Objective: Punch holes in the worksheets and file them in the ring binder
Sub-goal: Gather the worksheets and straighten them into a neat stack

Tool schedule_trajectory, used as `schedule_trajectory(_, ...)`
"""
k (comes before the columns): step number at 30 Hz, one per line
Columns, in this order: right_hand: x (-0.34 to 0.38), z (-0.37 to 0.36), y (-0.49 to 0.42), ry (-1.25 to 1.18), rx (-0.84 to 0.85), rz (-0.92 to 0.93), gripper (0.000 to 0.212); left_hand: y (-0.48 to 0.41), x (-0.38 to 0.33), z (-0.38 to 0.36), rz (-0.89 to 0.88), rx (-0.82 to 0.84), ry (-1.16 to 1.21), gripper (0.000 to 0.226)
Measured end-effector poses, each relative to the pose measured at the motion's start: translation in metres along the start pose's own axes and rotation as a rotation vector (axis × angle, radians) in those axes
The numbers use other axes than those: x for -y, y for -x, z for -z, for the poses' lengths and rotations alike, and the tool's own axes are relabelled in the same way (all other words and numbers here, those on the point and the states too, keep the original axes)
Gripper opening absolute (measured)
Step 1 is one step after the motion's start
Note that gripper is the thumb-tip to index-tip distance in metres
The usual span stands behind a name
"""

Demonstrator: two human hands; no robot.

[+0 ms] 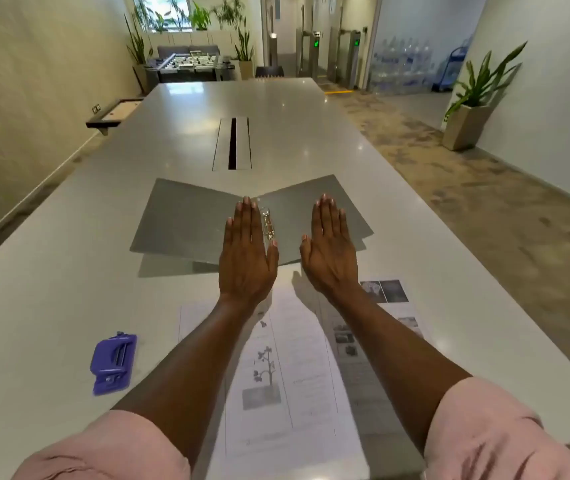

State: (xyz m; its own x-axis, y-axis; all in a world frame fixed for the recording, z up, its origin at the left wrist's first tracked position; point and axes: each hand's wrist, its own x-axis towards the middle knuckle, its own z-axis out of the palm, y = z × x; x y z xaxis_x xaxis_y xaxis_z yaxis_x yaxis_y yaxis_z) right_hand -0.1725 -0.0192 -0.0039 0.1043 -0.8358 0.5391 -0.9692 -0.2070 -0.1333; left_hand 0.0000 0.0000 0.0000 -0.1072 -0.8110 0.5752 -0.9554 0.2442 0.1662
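A grey ring binder (186, 220) lies spread flat on the white table, its metal rings (267, 225) at the spine. My left hand (247, 252) is held out flat, palm down, over the binder just left of the rings, holding nothing. My right hand (328, 247) is flat the same way over the binder's right cover. Several printed worksheets (294, 358) lie overlapping on the table below my forearms, one showing a plant drawing. A purple hole punch (114, 363) rests to the left of the sheets, apart from both hands.
The long white table (69, 306) runs away from me, with a cable slot (232, 143) beyond the binder. The floor drops off along the table's right edge. A potted plant (474, 98) stands by the right wall.
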Motion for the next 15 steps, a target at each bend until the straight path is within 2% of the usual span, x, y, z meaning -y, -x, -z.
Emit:
schedule_trajectory(9,-0.002,-0.015,0.04,-0.019,0.125,-0.073,0.071,0.047,0.0,-0.019,0.078,0.13,0.021,0.073)
schedule_trajectory(15,0.006,-0.021,0.07,-0.027,0.226,-0.142,0.074,0.071,-0.009,-0.028,0.196,0.195,0.1,0.074)
